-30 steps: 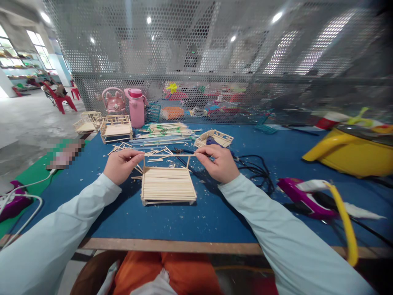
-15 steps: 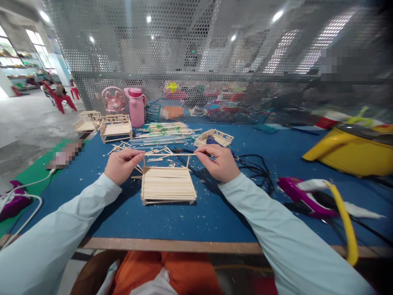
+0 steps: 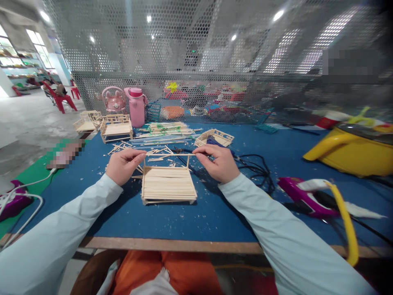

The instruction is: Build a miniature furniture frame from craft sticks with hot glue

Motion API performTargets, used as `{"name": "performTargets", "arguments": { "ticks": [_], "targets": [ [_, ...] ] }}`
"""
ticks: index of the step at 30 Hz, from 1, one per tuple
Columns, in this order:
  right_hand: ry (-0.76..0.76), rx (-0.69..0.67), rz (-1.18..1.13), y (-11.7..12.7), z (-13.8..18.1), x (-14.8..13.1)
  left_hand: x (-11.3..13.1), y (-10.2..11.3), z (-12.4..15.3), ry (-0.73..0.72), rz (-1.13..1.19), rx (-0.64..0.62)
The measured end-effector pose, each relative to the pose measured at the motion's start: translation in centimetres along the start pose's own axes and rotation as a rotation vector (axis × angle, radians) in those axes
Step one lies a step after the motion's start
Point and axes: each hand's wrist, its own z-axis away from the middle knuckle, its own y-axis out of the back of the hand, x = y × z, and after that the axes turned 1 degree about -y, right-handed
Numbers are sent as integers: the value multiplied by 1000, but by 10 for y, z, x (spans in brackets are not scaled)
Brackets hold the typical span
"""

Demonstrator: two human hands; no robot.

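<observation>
Your slatted platform (image 3: 168,183): matt bare wood, ribbed
Your sleeves (image 3: 76,219): creased matt cloth
Screen (image 3: 132,61) before you: perforated metal
Your pink flask (image 3: 137,110): smooth, plastic-looking

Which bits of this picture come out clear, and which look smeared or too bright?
In the head view, the wooden frame, left hand and right hand look fairly clear; at the head view's right edge, the yellow container looks stretched and soft; at the head view's upper left, windows wash out whitish; across its top, ceiling lamps glare.
</observation>
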Motion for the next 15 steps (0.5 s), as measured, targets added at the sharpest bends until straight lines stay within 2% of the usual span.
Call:
{"name": "performTargets", "arguments": {
  "ticks": [5,11,15],
  "targets": [
    [4,-25,-15,0,0,-2,2,0,0,22,-21,14],
    [21,51,-66,1,-3,-7,3,-1,1,6,-9,43],
    [10,41,-74,-4,-6,-9,1,-3,2,5,-2,48]
  ]
}}
